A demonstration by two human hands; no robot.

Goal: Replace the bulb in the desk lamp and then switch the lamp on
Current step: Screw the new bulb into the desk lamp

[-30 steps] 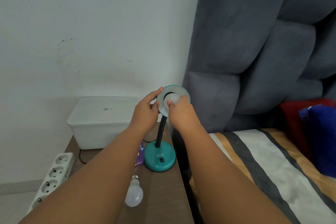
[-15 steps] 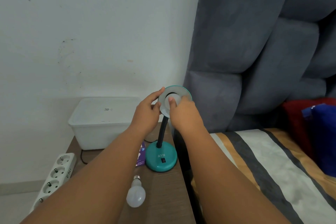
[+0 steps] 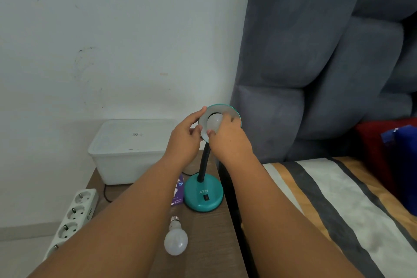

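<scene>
A teal desk lamp stands on the wooden bedside table (image 3: 209, 244), its round base (image 3: 203, 194) bearing a black switch and its black neck rising to the shade (image 3: 228, 109). My left hand (image 3: 184, 142) grips the shade's left rim. My right hand (image 3: 228, 140) has its fingers closed around a white bulb (image 3: 214, 121) seated in the shade. A second white bulb (image 3: 176, 240) lies loose on the table in front of the base.
A white lidded box (image 3: 126, 151) sits at the table's back left. A white power strip (image 3: 72, 216) leans at the left edge. A small purple carton (image 3: 177, 192) lies beside the base. A grey padded headboard (image 3: 316, 74) and striped bed (image 3: 327, 210) fill the right.
My right hand has turned on the bulb, so its fingers now sit further round it and more of the bulb shows. The left hand stays on the shade.
</scene>
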